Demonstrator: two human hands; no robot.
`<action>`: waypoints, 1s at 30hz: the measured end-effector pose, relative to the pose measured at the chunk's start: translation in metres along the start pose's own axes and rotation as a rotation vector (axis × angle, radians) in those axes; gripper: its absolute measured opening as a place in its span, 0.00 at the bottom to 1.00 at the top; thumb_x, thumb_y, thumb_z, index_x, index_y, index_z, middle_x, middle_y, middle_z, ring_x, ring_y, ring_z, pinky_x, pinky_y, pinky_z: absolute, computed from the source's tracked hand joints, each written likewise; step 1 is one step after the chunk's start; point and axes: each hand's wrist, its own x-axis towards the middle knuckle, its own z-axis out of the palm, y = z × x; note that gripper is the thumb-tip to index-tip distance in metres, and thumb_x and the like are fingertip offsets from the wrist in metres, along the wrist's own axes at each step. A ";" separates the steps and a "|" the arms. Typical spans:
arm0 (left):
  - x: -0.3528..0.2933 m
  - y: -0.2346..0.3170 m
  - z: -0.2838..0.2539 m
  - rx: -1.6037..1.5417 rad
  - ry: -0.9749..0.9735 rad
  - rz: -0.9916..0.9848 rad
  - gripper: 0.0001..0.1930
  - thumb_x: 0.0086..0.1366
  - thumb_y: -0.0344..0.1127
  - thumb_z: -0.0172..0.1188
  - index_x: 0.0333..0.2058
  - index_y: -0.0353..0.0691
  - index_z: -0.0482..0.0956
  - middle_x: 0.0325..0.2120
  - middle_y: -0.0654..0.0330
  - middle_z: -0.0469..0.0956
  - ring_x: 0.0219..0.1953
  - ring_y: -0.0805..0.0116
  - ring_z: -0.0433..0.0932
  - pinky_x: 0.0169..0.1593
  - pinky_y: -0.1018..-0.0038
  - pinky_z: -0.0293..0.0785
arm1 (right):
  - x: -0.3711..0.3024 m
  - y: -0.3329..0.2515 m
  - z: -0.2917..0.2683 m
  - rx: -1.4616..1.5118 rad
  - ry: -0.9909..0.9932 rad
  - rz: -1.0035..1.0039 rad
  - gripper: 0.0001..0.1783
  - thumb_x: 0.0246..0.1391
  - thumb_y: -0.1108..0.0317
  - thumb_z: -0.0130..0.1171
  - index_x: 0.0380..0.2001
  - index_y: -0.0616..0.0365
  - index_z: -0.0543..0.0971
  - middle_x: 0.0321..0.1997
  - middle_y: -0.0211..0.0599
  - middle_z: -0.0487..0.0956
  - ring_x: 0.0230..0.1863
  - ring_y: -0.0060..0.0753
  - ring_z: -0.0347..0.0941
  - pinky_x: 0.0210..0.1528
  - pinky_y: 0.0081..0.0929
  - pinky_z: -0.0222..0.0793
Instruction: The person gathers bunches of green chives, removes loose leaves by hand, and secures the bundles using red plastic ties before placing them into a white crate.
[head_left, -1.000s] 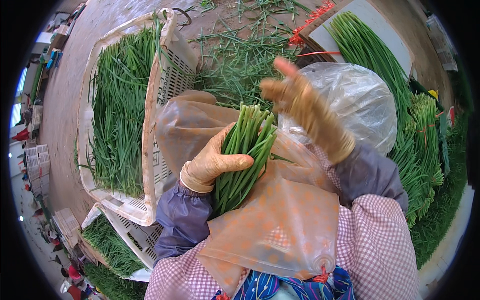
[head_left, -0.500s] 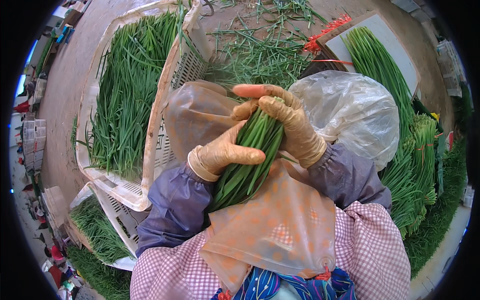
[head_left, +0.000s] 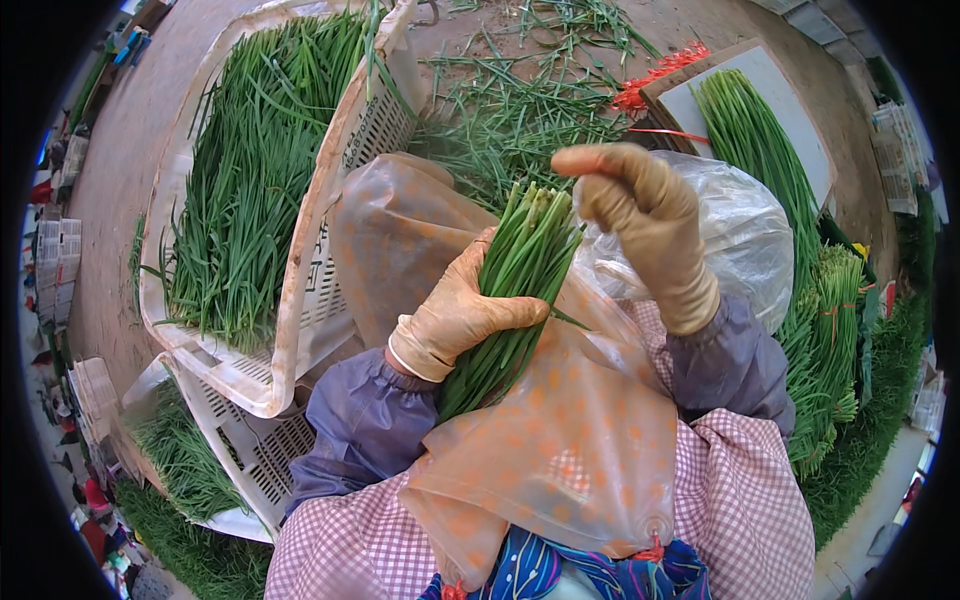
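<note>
My left hand (head_left: 465,310), in a thin tan glove, is closed around a bunch of garlic chives (head_left: 515,275) above my lap. Its thumb crosses the front of the bunch. The pale stalk ends point up and away from me, and the leaves hang toward my lap. To the right of those ends my right hand (head_left: 650,225) is raised, gloved alike and apart from the bunch. Its forefinger stretches leftward, with the fingertip bare through the glove, and the other fingers are bent. Nothing shows in it. A translucent orange-spotted plastic apron (head_left: 560,460) covers my lap.
A white plastic crate (head_left: 300,270) full of chives leans at left, above another crate (head_left: 265,450). Loose trimmings (head_left: 520,110) litter the ground ahead. At right are a clear plastic bag (head_left: 745,235), a board (head_left: 790,110) carrying chives, red ties (head_left: 660,75) and tied bunches (head_left: 835,300).
My right hand has let go of the stalk ends and moved right, away from the bunch. My left hand keeps its hold, and the bunch has shifted slightly right.
</note>
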 end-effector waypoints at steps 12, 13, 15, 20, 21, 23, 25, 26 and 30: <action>-0.006 -0.003 -0.001 -0.213 0.103 0.003 0.31 0.55 0.21 0.65 0.57 0.41 0.65 0.43 0.64 0.76 0.43 0.75 0.76 0.46 0.75 0.75 | 0.002 0.007 0.033 -0.699 -0.147 -0.228 0.06 0.51 0.70 0.61 0.28 0.58 0.74 0.21 0.43 0.75 0.24 0.48 0.75 0.24 0.34 0.68; -0.006 -0.004 -0.004 -0.217 0.096 0.034 0.29 0.56 0.21 0.63 0.56 0.41 0.65 0.43 0.63 0.77 0.42 0.74 0.77 0.46 0.75 0.76 | 0.008 0.016 0.027 -0.737 -0.046 -0.308 0.05 0.52 0.72 0.61 0.28 0.58 0.74 0.21 0.44 0.74 0.23 0.47 0.74 0.24 0.34 0.68; -0.007 -0.004 -0.004 -0.183 0.102 0.035 0.29 0.56 0.21 0.63 0.57 0.40 0.65 0.43 0.63 0.77 0.42 0.74 0.77 0.47 0.75 0.76 | 0.026 0.024 0.004 -0.667 0.219 -0.319 0.07 0.55 0.69 0.59 0.27 0.58 0.73 0.18 0.44 0.73 0.18 0.42 0.72 0.21 0.33 0.67; -0.004 -0.003 -0.003 -0.121 0.084 0.039 0.29 0.56 0.21 0.63 0.56 0.39 0.65 0.44 0.62 0.77 0.42 0.74 0.76 0.47 0.74 0.75 | 0.029 0.018 -0.016 0.007 0.227 0.084 0.06 0.58 0.70 0.59 0.31 0.62 0.77 0.20 0.25 0.75 0.20 0.15 0.68 0.20 0.17 0.63; -0.003 -0.005 -0.003 -0.124 0.082 0.039 0.29 0.56 0.21 0.63 0.56 0.39 0.65 0.44 0.62 0.77 0.42 0.74 0.76 0.47 0.74 0.75 | 0.024 0.016 -0.009 0.003 0.122 0.055 0.05 0.58 0.70 0.58 0.32 0.62 0.78 0.21 0.24 0.75 0.21 0.14 0.68 0.21 0.15 0.62; -0.002 -0.010 -0.004 -0.180 0.096 0.072 0.29 0.56 0.20 0.63 0.56 0.40 0.65 0.44 0.62 0.77 0.42 0.74 0.77 0.47 0.75 0.75 | 0.007 0.007 0.006 -0.110 -0.075 0.072 0.06 0.57 0.70 0.59 0.34 0.63 0.79 0.23 0.27 0.77 0.22 0.17 0.70 0.22 0.17 0.65; -0.003 -0.008 -0.004 -0.188 0.098 0.063 0.29 0.55 0.20 0.63 0.56 0.40 0.65 0.44 0.62 0.77 0.42 0.73 0.77 0.47 0.75 0.76 | -0.001 -0.001 0.021 -0.317 -0.111 0.002 0.08 0.55 0.70 0.61 0.36 0.63 0.79 0.23 0.27 0.76 0.22 0.16 0.69 0.23 0.17 0.65; -0.004 -0.007 -0.004 -0.193 0.095 0.056 0.30 0.55 0.20 0.63 0.56 0.40 0.65 0.44 0.62 0.77 0.42 0.73 0.77 0.47 0.74 0.76 | -0.003 -0.002 0.026 -0.406 -0.132 0.016 0.08 0.54 0.71 0.62 0.36 0.63 0.79 0.23 0.24 0.75 0.21 0.13 0.66 0.22 0.15 0.63; -0.004 -0.013 -0.002 -0.215 0.136 0.122 0.30 0.55 0.20 0.63 0.56 0.40 0.65 0.43 0.62 0.77 0.41 0.73 0.77 0.46 0.75 0.76 | 0.002 0.007 0.034 -0.381 -0.187 0.181 0.08 0.54 0.69 0.61 0.31 0.63 0.79 0.21 0.29 0.76 0.22 0.17 0.69 0.23 0.21 0.66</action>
